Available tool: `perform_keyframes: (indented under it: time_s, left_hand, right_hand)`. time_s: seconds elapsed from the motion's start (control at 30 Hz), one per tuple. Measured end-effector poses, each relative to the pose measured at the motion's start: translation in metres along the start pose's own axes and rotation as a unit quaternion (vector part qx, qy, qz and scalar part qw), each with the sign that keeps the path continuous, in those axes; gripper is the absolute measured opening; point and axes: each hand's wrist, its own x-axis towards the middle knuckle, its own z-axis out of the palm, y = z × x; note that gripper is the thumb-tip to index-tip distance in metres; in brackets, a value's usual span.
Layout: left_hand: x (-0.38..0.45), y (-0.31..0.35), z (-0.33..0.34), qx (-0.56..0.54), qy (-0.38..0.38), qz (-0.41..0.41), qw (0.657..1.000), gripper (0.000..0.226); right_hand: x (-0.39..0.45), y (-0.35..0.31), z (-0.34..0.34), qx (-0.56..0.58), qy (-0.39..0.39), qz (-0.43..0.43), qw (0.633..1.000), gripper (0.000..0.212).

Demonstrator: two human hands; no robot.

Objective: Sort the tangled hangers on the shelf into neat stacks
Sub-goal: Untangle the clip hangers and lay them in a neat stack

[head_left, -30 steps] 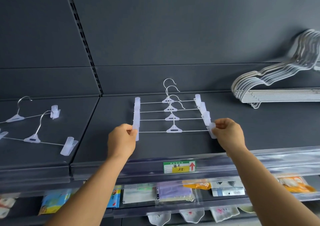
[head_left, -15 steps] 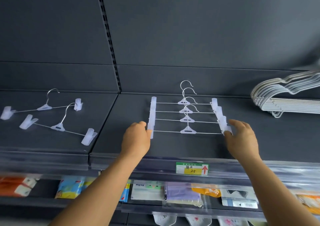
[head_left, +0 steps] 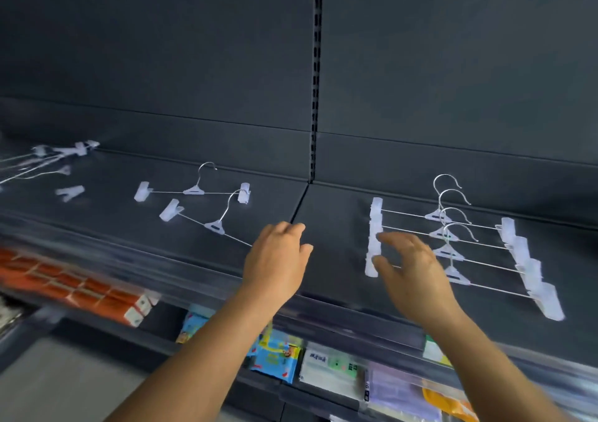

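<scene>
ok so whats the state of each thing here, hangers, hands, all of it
row of four clip hangers: laid flat, aligned, overlapping front to back
two loose clip hangers: flat on the shelf, askew, not stacked
blurred hangers at far left: jumbled, too blurred to detail
left hand: open, holding nothing, over the near loose hanger's right end
right hand: open, fingers spread, holding nothing, above the row's left clips
packaged goods: on the shelf below

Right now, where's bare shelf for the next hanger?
Free: the strip between the two loose hangers and the neat stack, under the left hand; also behind the stack. Crowded: far left, where blurred hangers pile up.
</scene>
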Motion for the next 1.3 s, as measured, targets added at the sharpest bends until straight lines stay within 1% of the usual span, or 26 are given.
perform_keyframes:
  time_s: [0.13,0.23,0.33,0.43,0.53,0.63,0.73,0.8,0.9,0.93,1.0,1.07,1.17,1.3]
  left_hand:
    - [0.006,-0.067,-0.021,0.010,0.020,-0.015,1.000,0.045]
    - [0.014,-0.116,-0.034,0.019,0.025,-0.020,0.999,0.050]
    - [0.027,-0.161,-0.041,0.016,0.020,-0.028,0.999,0.055]
    - [0.041,-0.199,-0.041,0.020,0.001,-0.043,0.999,0.059]
    - [0.055,-0.228,-0.038,0.019,-0.011,-0.058,0.998,0.061]
    - [0.069,-0.251,-0.033,-0.015,-0.028,-0.075,0.997,0.061]
    - [0.080,-0.266,-0.031,-0.064,-0.047,-0.077,0.994,0.046]
    - [0.084,-0.272,-0.029,-0.073,-0.049,-0.062,0.994,0.033]
    - [0.089,-0.277,-0.027,-0.070,-0.032,-0.056,0.995,0.021]
    - [0.091,-0.279,-0.025,-0.075,-0.028,-0.061,0.995,0.017]
    - [0.095,-0.282,-0.021,-0.080,-0.024,-0.067,0.994,0.010]
    - [0.097,-0.285,-0.017,-0.085,-0.021,-0.068,0.994,0.009]
    - [0.095,-0.283,-0.014,-0.148,0.007,-0.075,0.986,0.013]
    - [0.090,-0.258,-0.023,-0.226,0.047,-0.081,0.970,0.021]
  right_hand:
    - [0.011,-0.053,0.044,0.008,-0.050,-0.018,0.999,0.045]
    - [0.019,-0.089,0.076,0.015,-0.081,-0.012,0.997,0.050]
    - [0.029,-0.116,0.106,0.018,-0.107,0.027,0.994,0.049]
    - [0.038,-0.135,0.130,0.014,-0.115,0.076,0.990,0.033]
    - [0.044,-0.146,0.144,-0.007,-0.113,0.124,0.986,0.047]
    - [0.045,-0.153,0.150,-0.014,-0.092,0.167,0.982,0.053]
    - [0.044,-0.154,0.153,-0.020,-0.065,0.204,0.977,0.052]
    - [0.043,-0.153,0.154,-0.024,-0.051,0.221,0.974,0.042]
    - [0.044,-0.152,0.155,-0.023,-0.040,0.234,0.971,0.023]
    - [0.045,-0.151,0.156,-0.021,-0.034,0.237,0.971,0.020]
    - [0.047,-0.149,0.157,-0.014,-0.019,0.246,0.969,0.020]
    - [0.047,-0.146,0.156,-0.006,-0.005,0.244,0.970,0.021]
    - [0.046,-0.143,0.149,0.014,0.030,0.243,0.969,0.020]
    - [0.044,-0.137,0.126,0.087,0.097,0.261,0.956,0.015]
